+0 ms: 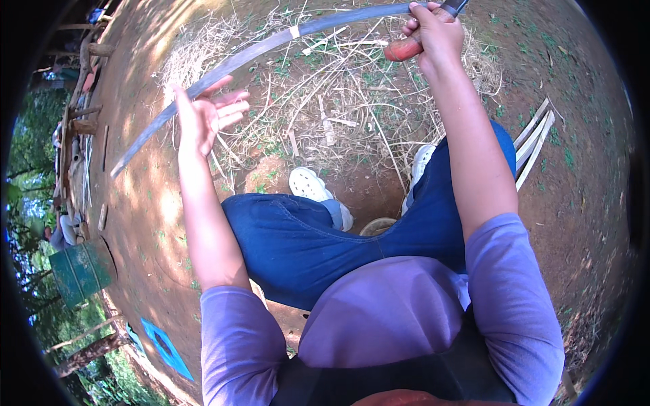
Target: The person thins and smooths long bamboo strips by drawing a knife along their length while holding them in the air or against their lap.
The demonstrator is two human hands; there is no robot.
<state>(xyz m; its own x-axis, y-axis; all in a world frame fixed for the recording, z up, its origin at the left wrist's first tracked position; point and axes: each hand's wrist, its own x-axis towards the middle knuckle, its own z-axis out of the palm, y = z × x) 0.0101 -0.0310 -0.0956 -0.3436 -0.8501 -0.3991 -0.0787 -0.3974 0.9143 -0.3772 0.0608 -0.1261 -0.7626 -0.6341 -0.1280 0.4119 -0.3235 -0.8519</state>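
A long, thin grey bamboo strip (247, 55) with one pale node arches across the top of the view. At its right end my right hand (441, 39) is closed, thumb on the strip. The same fist grips a tool, seemingly a knife, with a rounded red handle (404, 49); its dark far end runs out at the top edge, so the blade is mostly hidden. Near the strip's lower left part, my left hand (203, 116) has its fingers spread, with the strip passing by the thumb. The strip's left tip points down over bare soil.
Pale shavings and thin split strips (352, 88) litter the ground before my white clogs (311, 184). Several flat slats (531, 145) lie by my right knee. A green metal sheet or box (80, 271), a blue frame (166, 348) and a log fence (84, 101) stand at the left.
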